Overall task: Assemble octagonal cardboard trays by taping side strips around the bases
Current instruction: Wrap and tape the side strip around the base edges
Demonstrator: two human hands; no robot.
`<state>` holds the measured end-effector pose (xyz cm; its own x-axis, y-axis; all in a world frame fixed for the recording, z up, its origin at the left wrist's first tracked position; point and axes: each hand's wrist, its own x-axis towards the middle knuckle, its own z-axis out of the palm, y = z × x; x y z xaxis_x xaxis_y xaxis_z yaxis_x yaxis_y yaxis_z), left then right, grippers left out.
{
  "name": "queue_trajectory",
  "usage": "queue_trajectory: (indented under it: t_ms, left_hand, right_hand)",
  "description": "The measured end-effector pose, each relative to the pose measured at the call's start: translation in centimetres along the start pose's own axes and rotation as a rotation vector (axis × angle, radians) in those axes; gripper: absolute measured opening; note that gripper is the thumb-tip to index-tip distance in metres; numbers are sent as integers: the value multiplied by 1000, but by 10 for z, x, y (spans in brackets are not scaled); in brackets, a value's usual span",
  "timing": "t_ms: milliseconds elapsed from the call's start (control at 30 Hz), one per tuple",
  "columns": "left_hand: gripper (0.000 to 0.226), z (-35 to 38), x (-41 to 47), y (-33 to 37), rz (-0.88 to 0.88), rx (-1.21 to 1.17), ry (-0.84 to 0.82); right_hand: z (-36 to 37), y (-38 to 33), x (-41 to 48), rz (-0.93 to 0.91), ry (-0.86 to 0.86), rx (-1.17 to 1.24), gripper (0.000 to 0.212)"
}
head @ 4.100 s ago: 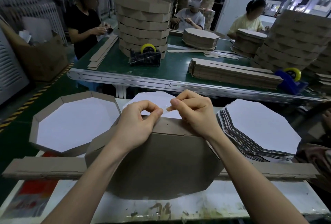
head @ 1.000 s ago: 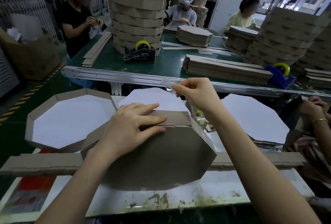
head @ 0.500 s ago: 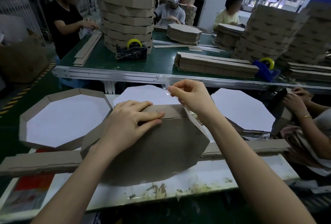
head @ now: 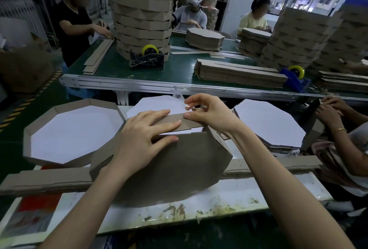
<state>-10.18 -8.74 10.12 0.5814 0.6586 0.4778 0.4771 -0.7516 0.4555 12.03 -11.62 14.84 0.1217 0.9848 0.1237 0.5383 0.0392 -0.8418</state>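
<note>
A brown octagonal tray [head: 175, 169] stands tilted on its edge on the white worktable, its underside toward me. My left hand [head: 143, 139] lies flat with straight fingers over its top edge, pressing the side strip [head: 179, 122] down. My right hand [head: 209, 112] pinches a piece of clear tape [head: 182, 99] just above the strip's end, thumb on the strip. A finished tray [head: 69, 131] with a white inside lies at the left.
A stack of white octagonal bases [head: 272, 125] lies at the right, long strips [head: 43, 181] across the table front. Another person's hands [head: 328, 111] work at far right. Behind runs a green conveyor table [head: 179, 73] with tape dispensers [head: 147, 57], tray stacks and several workers.
My right hand has brought the tape down to the strip's end, thumb now on the cardboard. The strip's end has lifted slightly from the base edge. My left hand keeps pressing.
</note>
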Motion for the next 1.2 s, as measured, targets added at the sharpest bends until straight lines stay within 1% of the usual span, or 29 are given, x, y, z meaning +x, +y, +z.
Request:
queue_trajectory:
  t_ms: [100,200,333,433,533,633,767,833,933,1100,1200]
  left_hand:
    - [40,1,1,0,6,-17,0]
    - [40,2,1,1,12,-15,10]
    - [32,2,1,1,-12,-15,29]
    - [29,0,2,3,-11,-19,15]
    - [31,-1,3,2,22,-4,-31]
    - [29,-3,2,0,28,0,-39]
    - [35,-1,-1,3,-8,-29,11]
    - [31,1,-2,5,-11,-26,37]
    - [30,2,-3,5,-5,-23,53]
    - [28,2,-3,6,-18,-41,50]
    - [28,1,-2,6,-28,-31,21]
  right_hand:
    - [0,6,0,14,-61,-41,29]
    - [-2,9,0,27,-75,-14,32]
    - [-3,12,-1,18,-100,13,28]
    - [-3,15,-2,3,-104,19,27]
    - [-2,16,-2,-25,-71,9,30]
    - [1,16,0,-34,-59,47,32]
    - [0,15,0,-48,-113,84,31]
    - [0,17,-2,-53,-137,87,30]
    - [-1,18,-3,-79,-152,56,28]
    - [-2,17,-4,-84,-163,61,29]
    - [-3,16,-3,-54,-195,9,30]
